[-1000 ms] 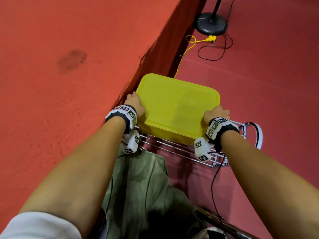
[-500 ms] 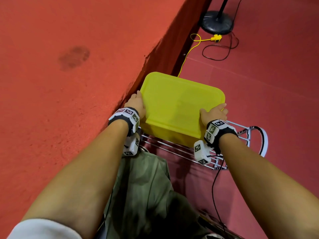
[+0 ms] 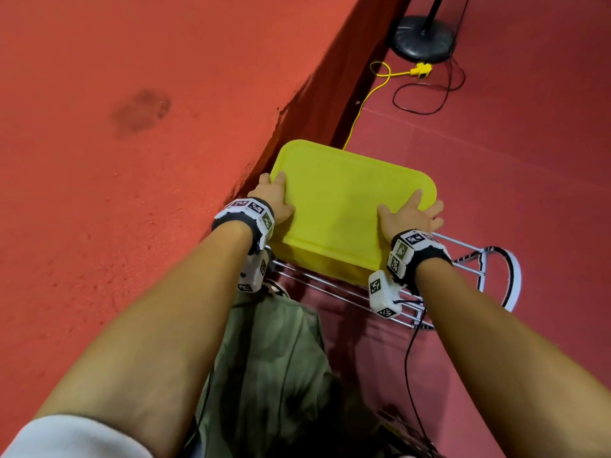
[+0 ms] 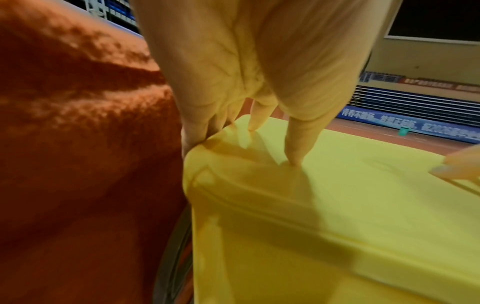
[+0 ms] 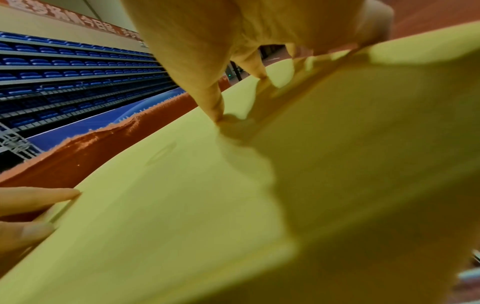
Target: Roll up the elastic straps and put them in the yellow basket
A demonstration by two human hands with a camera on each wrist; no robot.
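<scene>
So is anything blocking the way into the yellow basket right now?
Yes. A yellow lid covers the basket's whole opening, with the left hand and right hand pressing on it. No straps show.

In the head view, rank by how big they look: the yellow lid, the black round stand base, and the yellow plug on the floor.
1. yellow lid
2. black round stand base, farther off, so true size is unsure
3. yellow plug

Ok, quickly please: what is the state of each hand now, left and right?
Left hand: open, fingers straight, pressing the left edge of the yellow lid.
Right hand: open, fingers spread, pressing the lid's right edge.
</scene>
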